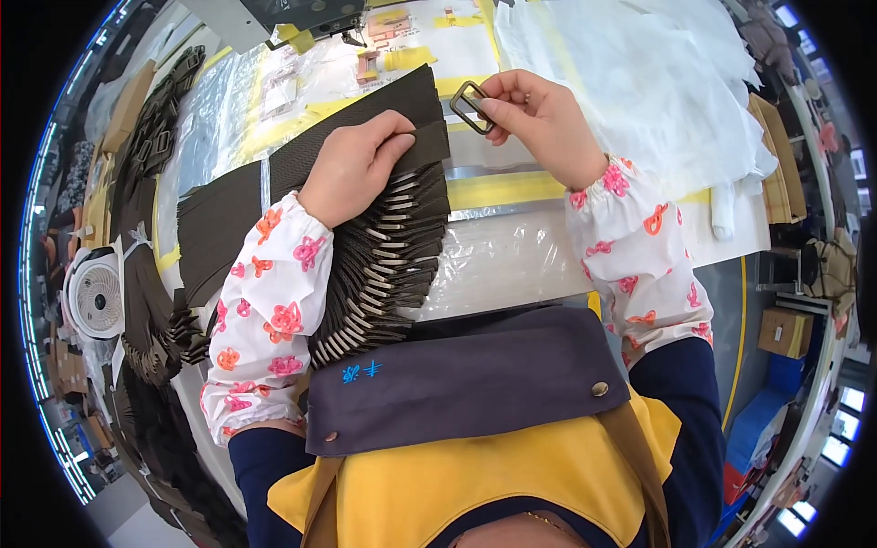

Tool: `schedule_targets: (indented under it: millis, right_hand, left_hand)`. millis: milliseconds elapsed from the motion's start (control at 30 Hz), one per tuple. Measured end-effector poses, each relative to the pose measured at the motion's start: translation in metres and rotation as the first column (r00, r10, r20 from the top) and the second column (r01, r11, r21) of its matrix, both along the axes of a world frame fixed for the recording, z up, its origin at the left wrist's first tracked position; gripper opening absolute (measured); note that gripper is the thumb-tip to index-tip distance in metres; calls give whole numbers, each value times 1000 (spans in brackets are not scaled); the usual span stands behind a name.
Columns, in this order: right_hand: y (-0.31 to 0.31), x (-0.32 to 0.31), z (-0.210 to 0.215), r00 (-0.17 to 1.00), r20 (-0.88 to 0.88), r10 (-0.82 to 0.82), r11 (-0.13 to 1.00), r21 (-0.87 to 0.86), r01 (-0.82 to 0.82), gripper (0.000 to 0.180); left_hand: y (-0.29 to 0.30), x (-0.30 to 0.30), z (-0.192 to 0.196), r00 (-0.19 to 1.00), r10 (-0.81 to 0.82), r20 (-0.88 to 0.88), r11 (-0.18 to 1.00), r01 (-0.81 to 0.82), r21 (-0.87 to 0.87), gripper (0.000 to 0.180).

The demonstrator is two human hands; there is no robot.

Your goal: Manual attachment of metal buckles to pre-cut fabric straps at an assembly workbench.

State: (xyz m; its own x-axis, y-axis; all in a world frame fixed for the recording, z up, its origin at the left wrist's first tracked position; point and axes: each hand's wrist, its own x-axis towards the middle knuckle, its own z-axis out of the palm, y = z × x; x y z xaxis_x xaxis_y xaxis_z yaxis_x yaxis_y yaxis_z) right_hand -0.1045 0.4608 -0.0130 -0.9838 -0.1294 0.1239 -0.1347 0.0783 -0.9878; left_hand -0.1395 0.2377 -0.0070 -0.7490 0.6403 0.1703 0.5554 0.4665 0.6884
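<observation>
My left hand presses down on the top strap of a fanned stack of dark brown webbing straps, pinching the end of one strap with thumb and fingers. My right hand holds a dark rectangular metal buckle ring just to the right of that strap end, close to it. The straps spread out below my left wrist, their cut ends pale. Both forearms wear white sleeve covers with pink and orange prints.
A sewing machine stands at the back. Clear and white plastic sheets cover the table with yellow tape lines. More straps with buckles pile at the left, beside a small white fan. Cardboard boxes stand at the right.
</observation>
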Motion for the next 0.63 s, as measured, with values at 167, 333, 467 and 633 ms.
schedule_targets:
  millis: [167, 333, 467, 633]
  right_hand:
    - [-20, -5, -6, 985, 49, 164, 985, -68, -161, 14]
    - [-27, -10, -23, 974, 210, 80, 997, -3, -81, 14]
    - [-18, -4, -13, 979, 202, 3, 988, -151, 28, 15]
    - [2, -6, 2, 937, 226, 266, 924, 216, -314, 25]
  left_hand:
    - [-4, -9, -3, 976, -210, -56, 964, 197, -180, 18]
    - [-8, -15, -13, 940, -339, -26, 941, 339, -16, 21]
    - [-10, -12, -6, 991, -133, -5, 991, 133, 27, 19]
    - [-13, -12, -5, 953, -18, 303, 984, -36, 173, 19]
